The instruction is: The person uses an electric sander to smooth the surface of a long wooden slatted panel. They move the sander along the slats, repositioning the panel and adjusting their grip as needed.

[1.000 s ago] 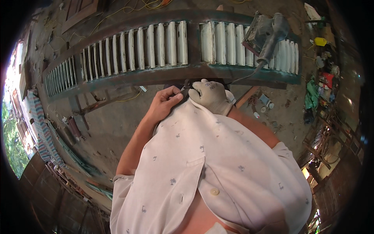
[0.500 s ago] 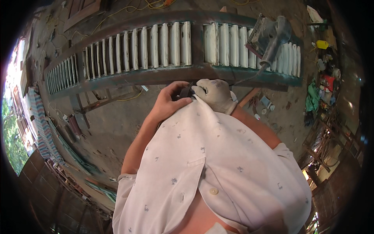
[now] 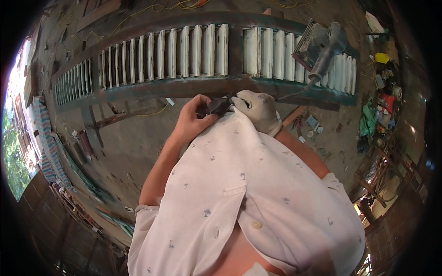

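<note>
My bare left hand is closed around a dark, folded-looking piece in front of my shirt. Its kind is not clear. My right hand, in a pale, worn glove with a hole, is curled at the other end of that piece; the glove hides what its fingers grip. Just beyond both hands lies a long louvered shutter with a dark green-brown frame and whitish slats. A grey power sander rests on the shutter's right part, and its cord runs down behind my gloved hand.
Clutter with a green cloth and a yellow object lies along the right. A striped sheet hangs at the left. Yellow cord crosses the floor beyond the shutter. Wooden pieces stand under the shutter's left part.
My left hand has shifted slightly left, away from the glove, and more of the dark piece shows between the hands. The sander still rests on the shutter.
</note>
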`<state>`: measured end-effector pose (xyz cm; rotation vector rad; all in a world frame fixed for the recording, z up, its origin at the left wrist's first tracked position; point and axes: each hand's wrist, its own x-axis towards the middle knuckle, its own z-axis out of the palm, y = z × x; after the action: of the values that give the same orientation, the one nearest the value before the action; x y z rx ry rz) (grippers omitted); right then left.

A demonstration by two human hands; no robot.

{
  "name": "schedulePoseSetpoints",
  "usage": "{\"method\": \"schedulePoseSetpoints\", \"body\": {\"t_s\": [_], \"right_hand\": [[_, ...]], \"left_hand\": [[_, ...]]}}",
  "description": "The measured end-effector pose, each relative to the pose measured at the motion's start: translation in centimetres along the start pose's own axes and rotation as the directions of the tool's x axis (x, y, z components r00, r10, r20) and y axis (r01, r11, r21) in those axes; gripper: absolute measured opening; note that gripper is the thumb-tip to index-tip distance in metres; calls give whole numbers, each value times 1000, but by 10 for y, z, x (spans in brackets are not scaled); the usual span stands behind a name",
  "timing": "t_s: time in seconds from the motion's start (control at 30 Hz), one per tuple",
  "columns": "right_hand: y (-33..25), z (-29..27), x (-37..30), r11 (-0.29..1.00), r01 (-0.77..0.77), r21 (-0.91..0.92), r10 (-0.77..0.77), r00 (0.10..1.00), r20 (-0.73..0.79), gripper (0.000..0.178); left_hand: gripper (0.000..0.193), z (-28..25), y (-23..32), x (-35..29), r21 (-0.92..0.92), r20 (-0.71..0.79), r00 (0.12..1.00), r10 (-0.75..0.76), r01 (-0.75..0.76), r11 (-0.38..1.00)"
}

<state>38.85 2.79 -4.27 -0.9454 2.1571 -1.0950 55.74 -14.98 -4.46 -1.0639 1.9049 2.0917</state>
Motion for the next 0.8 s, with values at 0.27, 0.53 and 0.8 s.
{"method": "schedulePoseSetpoints", "body": {"t_s": [0.27,0.53,0.8], "right_hand": [[5,7,3,999,39,-20,-39,999,-14,22],[10,9,4,999,-14,-32,14,1000,-11,20],[9,5,7,998,-68,10,67,996,58,22]], "left_hand": [[28,9,6,-10,212,-113,988,-102,124,969],[35,12,11,-15,134,-78,996,-33,43,990],[32,13,-15,-12,131,-97,986,136,-122,984]]}}
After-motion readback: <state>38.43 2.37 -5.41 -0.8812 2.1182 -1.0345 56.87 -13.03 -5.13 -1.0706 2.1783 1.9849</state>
